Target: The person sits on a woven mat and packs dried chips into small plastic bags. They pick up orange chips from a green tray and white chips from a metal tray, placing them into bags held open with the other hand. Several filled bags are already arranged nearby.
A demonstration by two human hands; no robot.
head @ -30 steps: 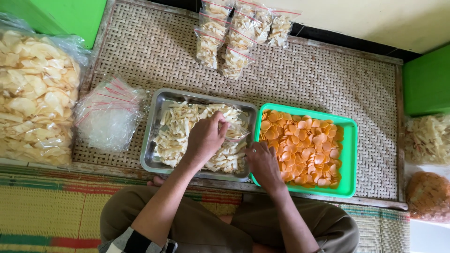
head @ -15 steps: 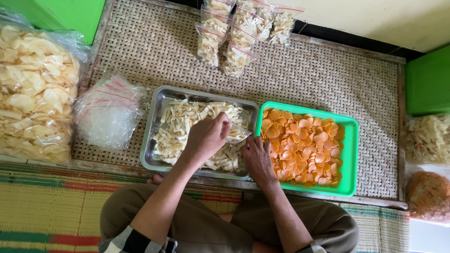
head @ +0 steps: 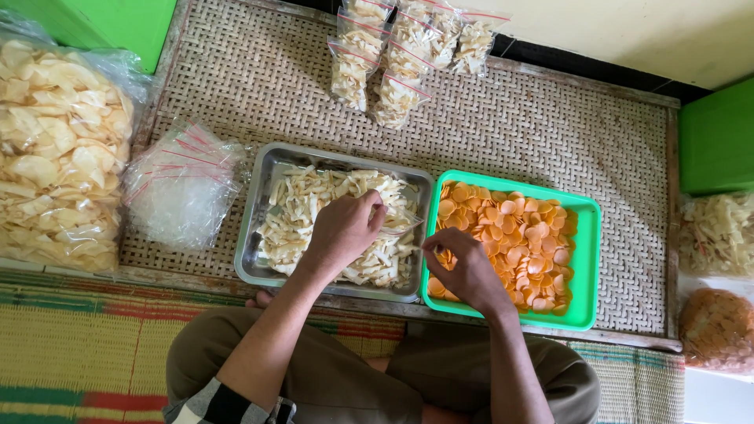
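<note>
Left hand sits curled over the metal tray, fingertips pinching the top edge of a small clear plastic bag above the pale cracker strips. Right hand has slid left since half a second ago, off the orange chips and up to the near-left corner of the green tray, thumb and forefinger closed on the other edge of that same bag, just over the seam between the two trays. Whether anything is inside the bag, I cannot tell. The orange round crackers lie heaped in the green tray, untouched right now. Both trays rest side by side, touching, on a woven mat. Left of the metal tray lies a stack of empty clear bags, and beyond it a big sack of pale crackers. At the mat's far edge, a cluster of filled small packets leans together, unmoved from before.
</note>
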